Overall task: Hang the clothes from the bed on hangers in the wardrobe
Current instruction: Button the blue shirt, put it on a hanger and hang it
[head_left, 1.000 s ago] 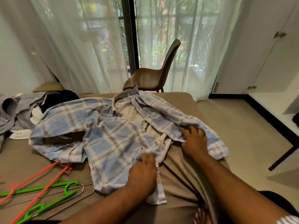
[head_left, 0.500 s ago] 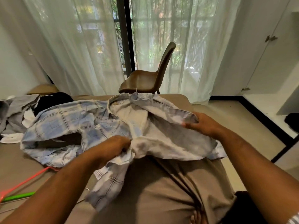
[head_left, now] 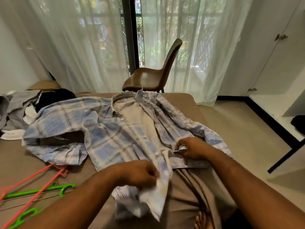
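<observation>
A blue and white plaid shirt (head_left: 115, 129) lies spread open on the brown bed (head_left: 184, 103), collar toward the window. My left hand (head_left: 140, 173) grips the shirt's left front edge near its hem, and the cloth bunches below my fist. My right hand (head_left: 192, 148) pinches the right front edge close to the middle of the shirt. Pink hangers (head_left: 33, 184) and green hangers (head_left: 41, 190) lie on the bed at the lower left. The white wardrobe (head_left: 280, 63) stands at the right, one door open.
A heap of grey, black and white clothes (head_left: 24, 109) sits at the bed's left. A brown chair (head_left: 153, 76) stands beyond the bed before the curtained window. Bare floor (head_left: 239, 138) runs between bed and wardrobe. A black item (head_left: 299, 124) lies on the wardrobe's low shelf.
The shirt was lifted by both front edges and has come back down onto the bed. Both hands moved lower and nearer to me, still holding the front edges.
</observation>
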`<action>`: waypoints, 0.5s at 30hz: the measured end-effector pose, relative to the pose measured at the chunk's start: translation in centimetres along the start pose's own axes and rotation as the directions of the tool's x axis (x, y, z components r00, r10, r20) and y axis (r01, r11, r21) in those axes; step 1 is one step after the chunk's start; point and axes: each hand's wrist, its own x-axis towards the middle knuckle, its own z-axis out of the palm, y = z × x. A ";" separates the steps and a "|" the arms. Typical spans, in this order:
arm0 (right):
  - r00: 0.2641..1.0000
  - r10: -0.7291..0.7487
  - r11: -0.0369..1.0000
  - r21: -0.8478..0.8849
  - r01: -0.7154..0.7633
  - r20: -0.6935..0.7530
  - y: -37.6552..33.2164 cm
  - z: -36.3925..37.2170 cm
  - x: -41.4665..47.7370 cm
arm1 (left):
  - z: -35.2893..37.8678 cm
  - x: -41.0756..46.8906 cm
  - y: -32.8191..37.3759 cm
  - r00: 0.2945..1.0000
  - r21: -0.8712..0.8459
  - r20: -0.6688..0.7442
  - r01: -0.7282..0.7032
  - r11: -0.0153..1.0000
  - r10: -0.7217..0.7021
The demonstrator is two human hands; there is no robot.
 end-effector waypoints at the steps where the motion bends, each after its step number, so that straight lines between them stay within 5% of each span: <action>1: 0.999 0.009 1.000 0.002 -0.009 0.033 0.2 -0.5 -0.2 | 0.6 0.3 0.3 0.997 0.036 0.080 0.006 0.999 -0.009; 4: 0.994 0.039 0.998 0.042 -0.044 0.098 0.3 -1.5 -0.9 | 0.5 0.7 0.1 0.992 -0.072 0.090 0.099 0.992 -0.092; 7: 0.998 0.054 0.996 0.079 -0.053 -0.016 0.1 -2.3 -1.6 | -1.0 1.0 -1.3 0.960 -0.082 -0.254 0.097 0.992 -0.115; 10: 0.981 0.082 0.975 0.220 -0.043 -0.174 -0.8 -2.4 -2.3 | -2.0 2.1 -2.9 0.791 0.130 -0.608 0.019 0.991 0.065; 12: 0.959 0.116 0.926 0.378 -0.010 -0.258 -1.3 -2.3 -2.8 | -1.9 3.2 -3.0 0.738 0.295 -0.619 -0.095 0.951 0.266; 15: 0.964 0.122 0.706 0.704 0.083 -0.236 -2.3 -2.6 -4.0 | -0.7 4.9 -1.8 0.801 0.483 -0.380 -0.255 0.838 0.463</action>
